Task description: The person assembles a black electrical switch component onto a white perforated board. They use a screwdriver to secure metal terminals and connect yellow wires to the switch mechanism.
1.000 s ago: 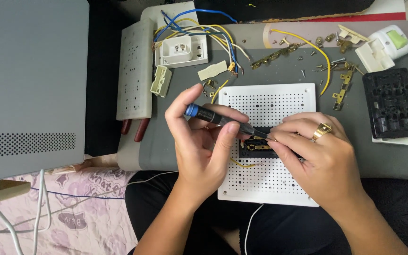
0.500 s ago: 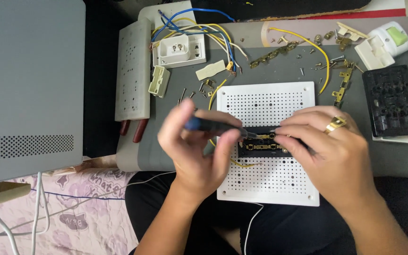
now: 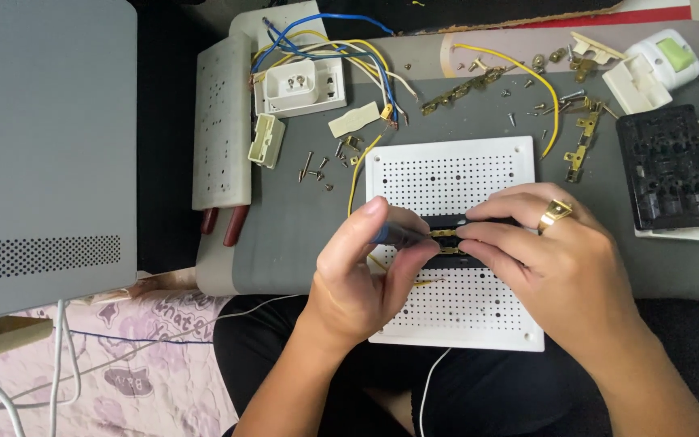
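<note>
Black socket part (image 3: 455, 241): a small dark piece with brass contacts, lying on the middle of the white perforated board (image 3: 455, 182), pinched between both hands.
Screwdriver (image 3: 402, 235): dark shaft with a blue collar, lying almost level above the board, tip at the brass contacts of the black part.
Left hand (image 3: 362, 279): over the board's left half, thumb and fingers closed around the screwdriver.
Right hand (image 3: 556, 259): over the board's right half, fingertips pressed together on the black part; a gold ring (image 3: 556, 214) sits on one finger.
Perforated board: rests on the grey mat (image 3: 285, 226), near its front edge, above the person's lap.
Loose screws (image 3: 317, 166): scattered on the mat just left of the board's upper corner.
Yellow wire (image 3: 357, 174): runs down along the board's left edge and under the hands.
White socket module (image 3: 299, 85): beyond the board to the upper left, with blue, yellow and white wires leading out of it.
Long white cover (image 3: 222, 121): lies further left of the board, at the mat's left edge.
Brass strips (image 3: 580, 150): just right of the board's upper corner, more of them beyond it.
Black socket frame (image 3: 667, 168): well right of the board, on a white plate.
Grey case (image 3: 42, 146): far left of the board, off the mat.
</note>
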